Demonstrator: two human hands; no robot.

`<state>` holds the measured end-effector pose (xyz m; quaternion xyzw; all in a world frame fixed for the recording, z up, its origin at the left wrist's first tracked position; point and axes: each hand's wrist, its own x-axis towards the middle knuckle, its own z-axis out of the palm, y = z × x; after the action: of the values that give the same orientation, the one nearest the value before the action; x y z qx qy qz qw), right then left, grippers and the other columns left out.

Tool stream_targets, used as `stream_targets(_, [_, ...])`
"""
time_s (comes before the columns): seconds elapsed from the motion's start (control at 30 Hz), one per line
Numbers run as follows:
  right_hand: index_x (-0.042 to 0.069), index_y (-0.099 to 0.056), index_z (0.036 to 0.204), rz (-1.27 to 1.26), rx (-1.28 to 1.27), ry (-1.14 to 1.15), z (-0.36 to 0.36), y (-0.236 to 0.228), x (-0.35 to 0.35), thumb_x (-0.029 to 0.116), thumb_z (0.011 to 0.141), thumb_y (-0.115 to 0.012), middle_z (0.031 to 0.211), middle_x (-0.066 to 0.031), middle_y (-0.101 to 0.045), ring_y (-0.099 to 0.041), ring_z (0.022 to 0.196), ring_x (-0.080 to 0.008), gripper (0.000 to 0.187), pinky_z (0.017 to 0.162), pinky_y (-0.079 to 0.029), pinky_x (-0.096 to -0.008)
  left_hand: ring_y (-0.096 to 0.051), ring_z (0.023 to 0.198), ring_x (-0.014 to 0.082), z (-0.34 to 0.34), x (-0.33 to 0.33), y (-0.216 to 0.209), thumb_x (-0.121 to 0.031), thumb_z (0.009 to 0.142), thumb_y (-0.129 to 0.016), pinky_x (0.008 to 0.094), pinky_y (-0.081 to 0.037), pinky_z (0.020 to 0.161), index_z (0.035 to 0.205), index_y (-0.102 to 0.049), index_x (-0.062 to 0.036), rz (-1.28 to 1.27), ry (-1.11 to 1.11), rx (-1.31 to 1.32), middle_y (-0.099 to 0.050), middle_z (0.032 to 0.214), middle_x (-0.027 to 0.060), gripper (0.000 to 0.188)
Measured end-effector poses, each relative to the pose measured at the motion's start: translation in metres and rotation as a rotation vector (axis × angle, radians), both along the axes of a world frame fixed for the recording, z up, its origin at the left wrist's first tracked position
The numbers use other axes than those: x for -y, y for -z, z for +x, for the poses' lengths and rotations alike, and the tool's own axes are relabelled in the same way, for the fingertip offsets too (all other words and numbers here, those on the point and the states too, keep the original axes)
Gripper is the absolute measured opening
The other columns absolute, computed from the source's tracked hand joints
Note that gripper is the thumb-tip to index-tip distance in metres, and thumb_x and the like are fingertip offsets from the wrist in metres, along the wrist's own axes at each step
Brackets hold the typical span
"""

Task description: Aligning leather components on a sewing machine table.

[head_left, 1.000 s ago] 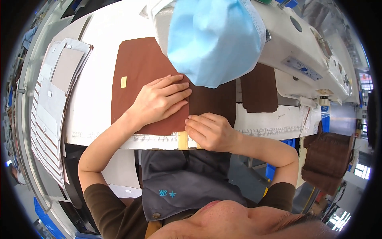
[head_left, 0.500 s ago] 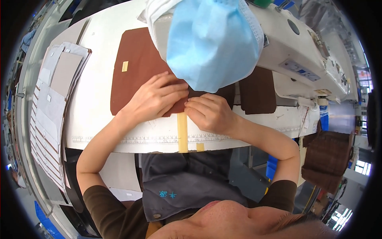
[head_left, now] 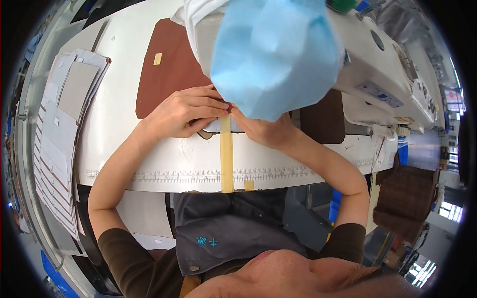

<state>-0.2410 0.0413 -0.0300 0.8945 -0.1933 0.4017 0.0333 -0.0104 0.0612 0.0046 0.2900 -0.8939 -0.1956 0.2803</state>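
A reddish-brown panel of fabric or leather-like sheet (head_left: 171, 74) lies flat on the white sewing table, with a small yellow tag on it. At its near right corner my left hand (head_left: 186, 111) is closed, fingers bent and pressed together on the edge. My right hand (head_left: 266, 130) meets it there, fingertips closed on the same edge; part of this hand is hidden. A light blue face mask (head_left: 273, 54) hangs over the sewing machine's head and hides the needle area. Under my hands a metal plate (head_left: 214, 127) shows beside yellow tape (head_left: 226, 154).
The white sewing machine (head_left: 382, 84) reaches across the right side. A dark brown panel (head_left: 323, 119) lies beneath its arm. Stacked grey pieces (head_left: 59, 124) sit at the left. A ruler strip (head_left: 278, 170) follows the table's front edge. Brown pieces (head_left: 405, 196) are piled at right.
Both hands and the reddish-brown panel have moved away from me, toward the machine head. Some of the metal plate at the near edge is now uncovered. The mask has shifted slightly.
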Motion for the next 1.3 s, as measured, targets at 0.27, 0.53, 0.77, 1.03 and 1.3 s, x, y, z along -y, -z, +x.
stream_targets(0.27, [0.007,-0.064,0.109,0.148,-0.186,0.079,-0.008,-0.012,0.002,0.009,0.079,-0.069,0.101,-0.0075,-0.065,-0.064,0.087,-0.0234,0.03,0.073,-0.053,-0.0338,-0.063,0.091,0.0266,0.002,0.022,0.003,0.001,0.068,-0.068,0.0362,-0.055,0.079,0.09,-0.072,-0.0032,-0.063,-0.039,-0.004,-0.068,0.097,0.007,0.023])
stream_targets(0.53, [0.008,-0.069,0.104,-0.016,-0.3,0.146,-0.014,-0.007,-0.003,0.013,0.077,-0.071,0.094,-0.0053,-0.063,-0.062,0.085,-0.0222,0.027,0.072,-0.051,-0.0335,-0.063,0.093,0.0242,0.001,0.033,-0.001,0.003,0.07,-0.064,0.0333,-0.055,0.077,0.092,-0.072,-0.004,-0.06,-0.068,0.004,-0.069,0.097,0.0057,0.024])
stream_targets(0.77, [0.006,-0.069,0.101,0.166,-0.274,0.121,-0.029,-0.013,-0.042,0.006,0.075,-0.07,0.077,-0.002,-0.057,-0.058,0.061,-0.0152,0.026,0.053,-0.048,-0.0292,-0.065,0.091,0.024,0.008,0.043,0.0,0.007,0.068,-0.057,0.0339,-0.054,0.079,0.09,-0.072,-0.0014,-0.01,0.034,-0.028,-0.07,0.093,0.0105,0.028])
stream_targets(1.03, [0.005,-0.069,0.093,0.215,-0.157,-0.006,-0.015,-0.015,-0.042,0.001,0.074,-0.069,0.07,-0.0029,-0.055,-0.056,0.054,-0.0179,0.02,0.048,-0.046,-0.0298,-0.059,0.101,0.0401,0.055,0.231,0.055,-0.026,0.079,-0.063,0.0429,-0.048,0.087,0.111,-0.06,-0.0046,-0.168,-0.395,-0.287,-0.063,0.109,0.0204,0.038])
stream_targets(1.3, [0.005,-0.067,0.092,0.216,-0.165,0.024,-0.025,-0.014,-0.044,0.003,0.074,-0.068,0.071,-0.002,-0.055,-0.058,0.055,-0.0174,0.018,0.05,-0.048,-0.0292,-0.065,0.088,0.028,0.041,0.221,0.038,-0.053,0.083,-0.059,0.0466,-0.042,0.085,0.088,-0.07,-0.0102,-0.153,-1.049,0.29,-0.07,0.088,0.0114,0.045])
